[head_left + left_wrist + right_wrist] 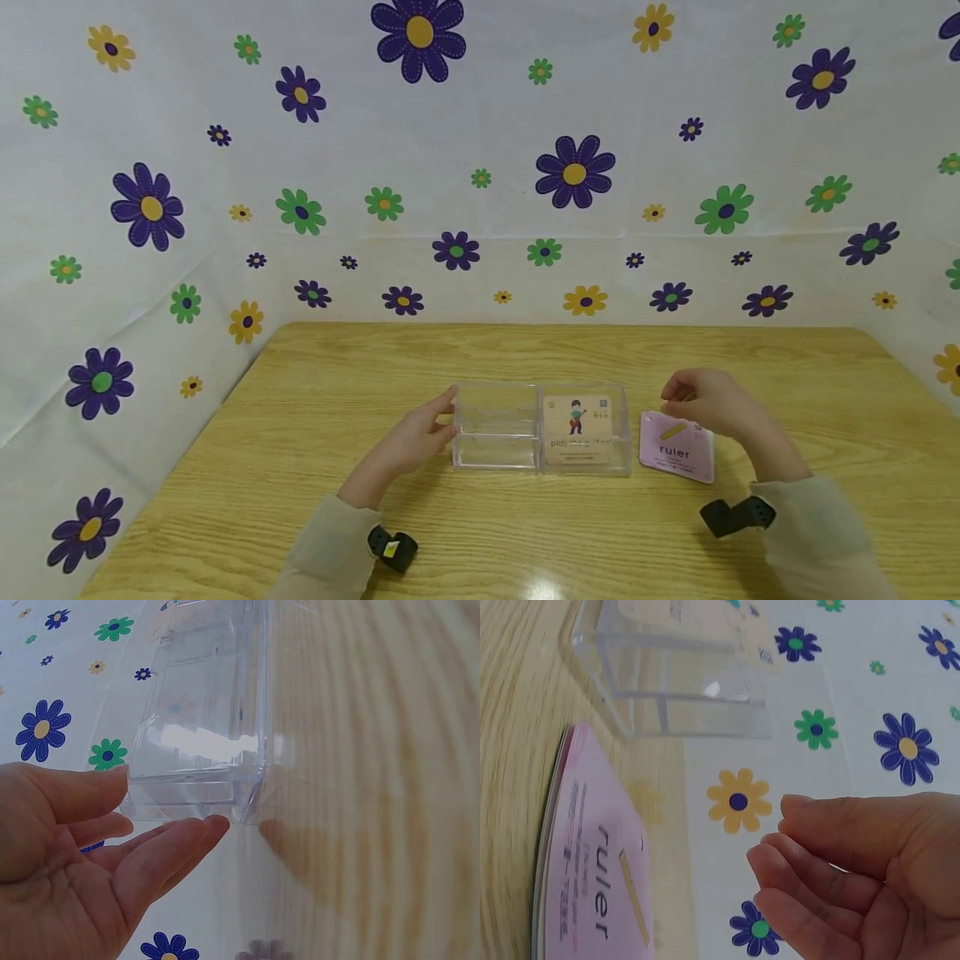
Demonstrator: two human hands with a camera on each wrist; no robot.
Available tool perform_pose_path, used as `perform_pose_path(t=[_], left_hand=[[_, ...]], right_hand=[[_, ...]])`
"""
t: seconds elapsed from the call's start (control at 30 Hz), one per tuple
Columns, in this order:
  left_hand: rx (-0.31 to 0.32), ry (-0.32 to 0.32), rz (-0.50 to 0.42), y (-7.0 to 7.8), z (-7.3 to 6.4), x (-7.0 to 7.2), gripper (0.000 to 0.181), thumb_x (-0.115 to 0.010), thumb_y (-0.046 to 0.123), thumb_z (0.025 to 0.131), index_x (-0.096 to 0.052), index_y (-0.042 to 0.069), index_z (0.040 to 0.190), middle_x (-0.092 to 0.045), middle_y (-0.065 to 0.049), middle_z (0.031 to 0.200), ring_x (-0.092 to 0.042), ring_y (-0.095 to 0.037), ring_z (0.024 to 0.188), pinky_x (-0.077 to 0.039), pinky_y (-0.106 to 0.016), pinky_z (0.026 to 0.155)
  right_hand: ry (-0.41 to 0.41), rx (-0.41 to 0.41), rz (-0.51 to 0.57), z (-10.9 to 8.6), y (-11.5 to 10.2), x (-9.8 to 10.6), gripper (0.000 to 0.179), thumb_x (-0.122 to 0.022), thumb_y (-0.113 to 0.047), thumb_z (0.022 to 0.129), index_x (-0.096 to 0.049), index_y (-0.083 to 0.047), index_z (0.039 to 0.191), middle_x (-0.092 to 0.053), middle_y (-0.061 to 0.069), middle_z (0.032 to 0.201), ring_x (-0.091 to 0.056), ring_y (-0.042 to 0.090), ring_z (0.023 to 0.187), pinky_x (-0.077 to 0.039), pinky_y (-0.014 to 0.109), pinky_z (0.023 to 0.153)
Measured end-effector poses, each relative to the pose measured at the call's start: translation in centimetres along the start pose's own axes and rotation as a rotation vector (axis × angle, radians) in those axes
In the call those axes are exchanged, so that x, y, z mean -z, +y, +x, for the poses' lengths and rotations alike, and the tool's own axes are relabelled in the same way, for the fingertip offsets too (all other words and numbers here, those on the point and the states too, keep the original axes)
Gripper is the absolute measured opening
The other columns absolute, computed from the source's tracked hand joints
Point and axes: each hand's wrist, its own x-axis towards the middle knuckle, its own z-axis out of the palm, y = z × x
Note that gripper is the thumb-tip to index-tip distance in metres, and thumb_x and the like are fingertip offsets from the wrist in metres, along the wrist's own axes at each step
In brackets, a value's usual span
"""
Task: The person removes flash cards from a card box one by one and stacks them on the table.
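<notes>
A clear plastic box [496, 452] with two compartments stands on the table. Its right compartment holds an orange card [577, 429] with a guitar player and the words "play the guitar". My left hand [422, 433] touches the box's left end with fairly straight fingers. In the left wrist view, thumb and fingertips lie right at that end's corners. To the right of the box lies a small stack of cards [677, 454], topped by a pink one reading "ruler". My right hand [705, 406] is above its back edge, fingers loosely bent, nothing between them in the right wrist view [847, 862].
The wooden table [360, 354] runs back to a white cloth [465, 108] printed with purple, green and yellow flowers. The cloth also rises along the left and right sides. Black wrist cameras [393, 548] sit on both sleeves.
</notes>
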Motion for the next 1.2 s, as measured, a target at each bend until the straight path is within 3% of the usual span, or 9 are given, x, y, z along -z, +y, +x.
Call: perform_pose_path(t=[0.33,0.5,0.93,1.2], left_hand=[[0.001,-0.002,0.009,0.2,0.0,0.0,0.055,-0.045,0.000,0.091,-0.019,-0.001,0.139,-0.037,-0.027,0.129,-0.049,-0.038,0.105,-0.049,-0.041,0.076],[-0.006,0.004,0.021,0.2,0.0,-0.1,0.055,-0.045,0.000,0.091,-0.019,-0.001,0.139,-0.038,-0.028,0.128,-0.050,-0.038,0.105,-0.049,-0.040,0.075],[-0.003,0.001,0.021,0.3,-0.1,-0.1,0.055,-0.045,0.000,0.091,-0.020,-0.002,0.139,-0.038,-0.028,0.128,-0.050,-0.038,0.105,-0.049,-0.040,0.075],[0.004,0.002,0.011,0.3,0.0,-0.1,0.055,-0.045,0.000,0.091,-0.020,-0.001,0.139,-0.038,-0.028,0.128,-0.050,-0.038,0.105,-0.049,-0.041,0.075]], right_hand=[[0.038,0.127,0.022,-0.3,-2.3,-0.8,0.014,-0.062,-0.005,0.080,-0.059,0.002,0.091,-0.060,0.004,0.081,-0.055,0.017,0.074,-0.048,0.031,0.065],[0.049,0.211,0.029,-0.4,-3.2,-1.4,0.020,-0.063,-0.005,0.079,-0.061,0.004,0.097,-0.062,0.009,0.090,-0.058,0.024,0.083,-0.049,0.037,0.071],[0.039,0.235,0.083,-0.4,-4.1,-3.0,0.034,-0.062,-0.002,0.080,-0.055,0.007,0.112,-0.056,0.021,0.109,-0.052,0.035,0.102,-0.045,0.042,0.083],[0.046,0.251,0.106,-0.4,-4.6,-3.3,0.034,-0.061,-0.001,0.081,-0.053,0.009,0.112,-0.057,0.020,0.105,-0.054,0.034,0.098,-0.045,0.043,0.083]])
